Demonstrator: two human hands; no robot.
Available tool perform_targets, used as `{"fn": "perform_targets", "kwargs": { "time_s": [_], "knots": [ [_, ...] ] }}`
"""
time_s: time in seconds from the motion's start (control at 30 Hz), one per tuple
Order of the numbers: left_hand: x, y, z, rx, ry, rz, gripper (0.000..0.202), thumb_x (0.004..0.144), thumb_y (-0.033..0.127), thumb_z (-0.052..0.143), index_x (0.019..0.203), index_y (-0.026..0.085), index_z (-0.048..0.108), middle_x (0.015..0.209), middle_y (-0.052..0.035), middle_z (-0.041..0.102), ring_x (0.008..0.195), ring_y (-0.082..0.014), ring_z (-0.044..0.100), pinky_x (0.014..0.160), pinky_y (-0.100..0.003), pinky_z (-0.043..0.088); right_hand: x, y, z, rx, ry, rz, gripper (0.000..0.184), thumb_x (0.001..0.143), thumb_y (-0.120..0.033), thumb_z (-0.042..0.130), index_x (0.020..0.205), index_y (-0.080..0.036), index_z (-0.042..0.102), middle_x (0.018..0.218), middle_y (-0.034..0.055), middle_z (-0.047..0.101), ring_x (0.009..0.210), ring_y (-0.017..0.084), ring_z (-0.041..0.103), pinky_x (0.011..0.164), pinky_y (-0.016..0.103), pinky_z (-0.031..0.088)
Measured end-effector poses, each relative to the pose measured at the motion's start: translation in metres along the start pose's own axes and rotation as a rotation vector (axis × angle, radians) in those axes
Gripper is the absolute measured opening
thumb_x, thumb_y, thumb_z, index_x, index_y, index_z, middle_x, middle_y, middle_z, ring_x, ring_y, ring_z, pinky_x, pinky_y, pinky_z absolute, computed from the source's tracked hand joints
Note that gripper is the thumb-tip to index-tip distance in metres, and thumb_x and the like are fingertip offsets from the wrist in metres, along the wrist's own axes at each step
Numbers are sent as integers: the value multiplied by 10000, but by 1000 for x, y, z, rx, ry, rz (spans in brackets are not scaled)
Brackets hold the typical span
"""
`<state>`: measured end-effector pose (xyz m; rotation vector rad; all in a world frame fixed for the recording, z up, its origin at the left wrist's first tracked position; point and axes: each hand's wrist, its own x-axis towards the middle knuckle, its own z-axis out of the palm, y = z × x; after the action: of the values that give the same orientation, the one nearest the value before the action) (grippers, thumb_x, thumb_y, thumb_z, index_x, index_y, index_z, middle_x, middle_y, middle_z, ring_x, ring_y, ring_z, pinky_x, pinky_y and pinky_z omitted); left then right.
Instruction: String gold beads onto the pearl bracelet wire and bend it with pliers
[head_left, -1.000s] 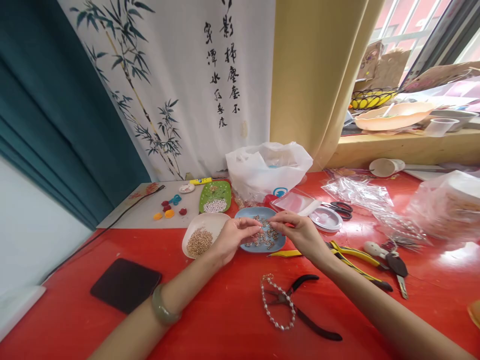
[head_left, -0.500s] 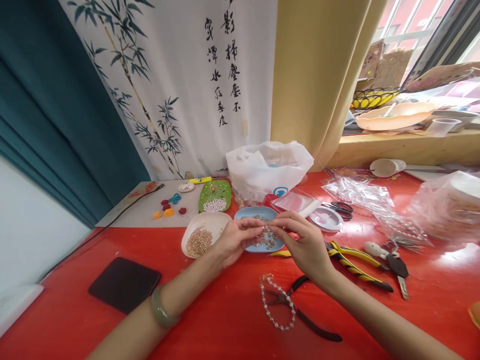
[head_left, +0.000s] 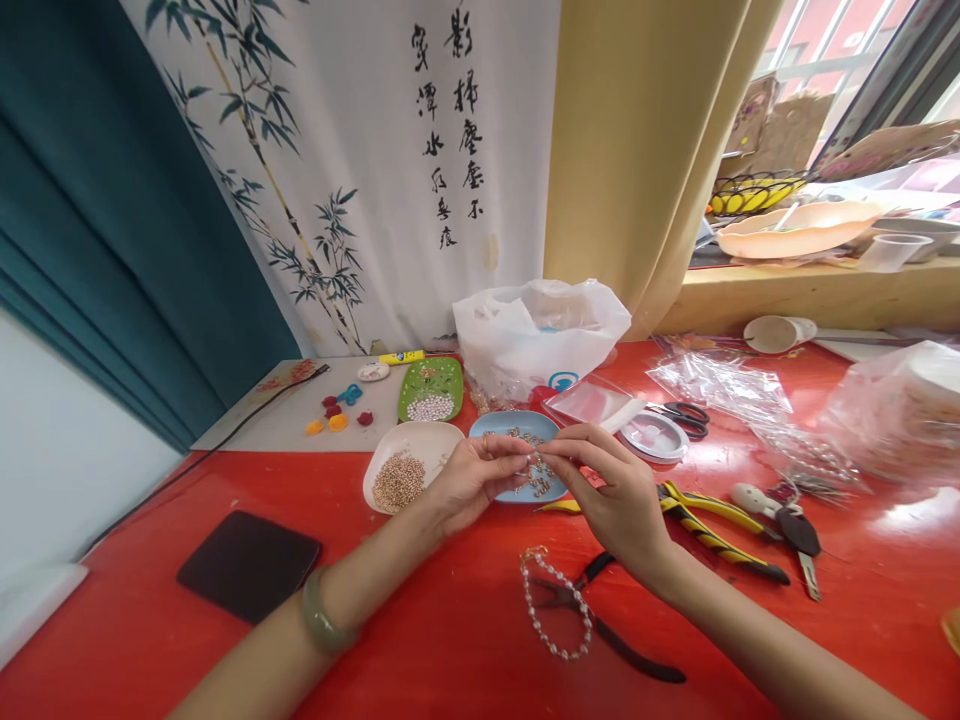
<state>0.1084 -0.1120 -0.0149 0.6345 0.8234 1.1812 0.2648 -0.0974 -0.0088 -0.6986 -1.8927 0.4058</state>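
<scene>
Meeting over the near edge of a blue dish [head_left: 495, 427], the left hand [head_left: 469, 480] and the right hand [head_left: 619, 492] are brought fingertip to fingertip, and a small metal finding [head_left: 537, 461] is pinched between them; what kind of piece it is cannot be told, as it is too small. The fingers of both hands are curled in tight around it, with the thumbs and forefingers closed and the other fingers loosely bent. More small metal pieces are held in the blue dish, just behind the hands. A white dish [head_left: 420, 440] heaped with tiny gold beads is set just left of the blue one, and a green dish [head_left: 439, 378] with pale beads is placed behind it. On the red surface [head_left: 420, 650] in front of the hands, a pearl bracelet [head_left: 559, 605] is laid across black pliers [head_left: 626, 655], touching them. Yellow-handled pliers [head_left: 712, 525] are seen beside the right wrist, and a dark pad [head_left: 247, 565] lies well apart to the left. A green bangle [head_left: 319, 620] is worn on the left forearm. A white plastic bag [head_left: 536, 330] is slumped behind the dishes.
</scene>
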Motion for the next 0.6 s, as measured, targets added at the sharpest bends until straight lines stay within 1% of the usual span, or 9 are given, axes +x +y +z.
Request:
{"fn": "perform_targets", "kwargs": {
  "time_s": [0.37, 0.5, 0.6],
  "knots": [
    [0, -1, 2, -2, 24, -6, 235, 473, 140, 807, 650, 111, 656, 626, -7, 641, 593, -82, 589, 582, -182, 465, -3, -1, 1, -9, 26, -44, 138, 806, -140, 525, 821, -222, 634, 748, 31, 574, 677, 147, 564, 586, 276, 471],
    [0, -1, 2, 6, 16, 6, 268, 484, 146, 804, 682, 115, 625, 637, 8, 621, 579, -70, 579, 583, -178, 458, -6, 1, 2, 28, -4, -45, 163, 798, -123, 530, 838, -221, 654, 765, 37, 576, 689, 145, 566, 608, 275, 473],
    [0, -1, 1, 20, 11, 12, 283, 498, 158, 800, 698, 114, 604, 643, 8, 610, 571, -71, 575, 584, -184, 452, -5, 2, 1, 75, -47, -5, 138, 793, -162, 549, 821, -231, 665, 764, 33, 582, 682, 146, 567, 600, 274, 476]
  ]
}}
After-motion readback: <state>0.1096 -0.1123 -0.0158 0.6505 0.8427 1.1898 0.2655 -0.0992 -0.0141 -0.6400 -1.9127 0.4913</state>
